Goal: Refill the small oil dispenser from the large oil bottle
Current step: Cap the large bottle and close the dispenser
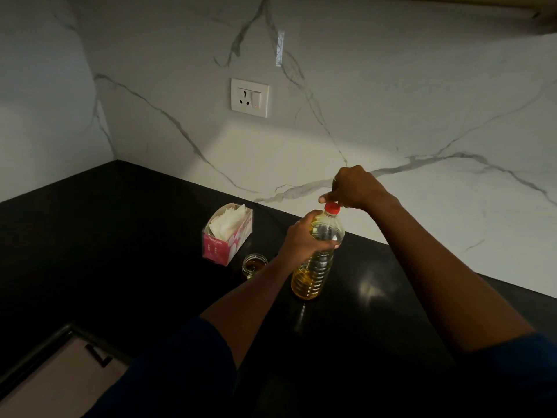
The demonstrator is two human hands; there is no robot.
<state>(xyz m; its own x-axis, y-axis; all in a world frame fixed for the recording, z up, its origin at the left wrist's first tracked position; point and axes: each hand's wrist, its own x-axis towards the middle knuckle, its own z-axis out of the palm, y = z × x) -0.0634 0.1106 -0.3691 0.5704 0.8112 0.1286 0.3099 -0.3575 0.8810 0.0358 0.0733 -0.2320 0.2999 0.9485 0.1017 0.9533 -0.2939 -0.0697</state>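
The large oil bottle [316,267] stands upright on the black counter [120,236], clear ribbed plastic with yellow oil in its lower part. Its red cap [332,208] is on. My left hand [304,239] is wrapped around the bottle's upper body. My right hand [354,188] reaches over from the right, its fingers pinched on the red cap. The small oil dispenser [254,264], a short open glass jar with a little oil at the bottom, sits on the counter just left of the bottle, behind my left forearm.
A pink tissue box [227,236] with white tissues lies behind the jar. A white socket and switch plate [249,98] is on the marble wall [391,116]. A dark-framed opening [45,372] lies at the near left.
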